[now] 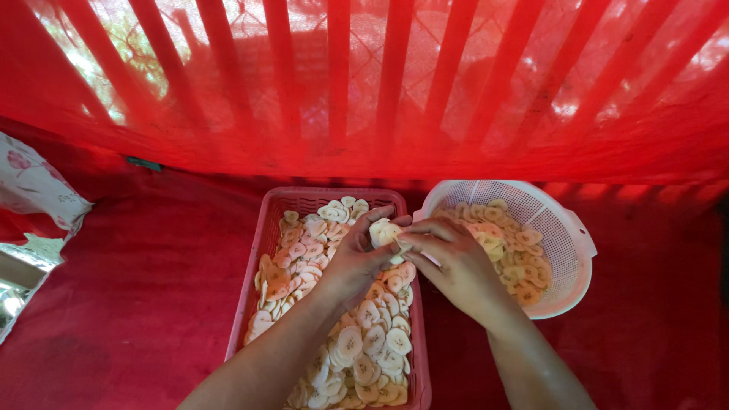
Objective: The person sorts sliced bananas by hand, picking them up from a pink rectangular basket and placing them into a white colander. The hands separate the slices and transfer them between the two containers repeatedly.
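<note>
A pink rectangular plastic basket (262,250) lies in front of me, full of several pale round banana slices (364,342). To its right stands a round white colander (566,235) holding more slices (516,262). My left hand (353,262) hovers over the basket's far right corner, fingers curled around a small stack of slices (383,231). My right hand (456,262) meets it from the right, its fingertips pinching the same stack between the basket and the colander.
Everything rests on a red cloth surface (137,288). A red netting wall with slats behind it (364,91) rises at the back. A floral cloth (34,190) hangs at the left edge.
</note>
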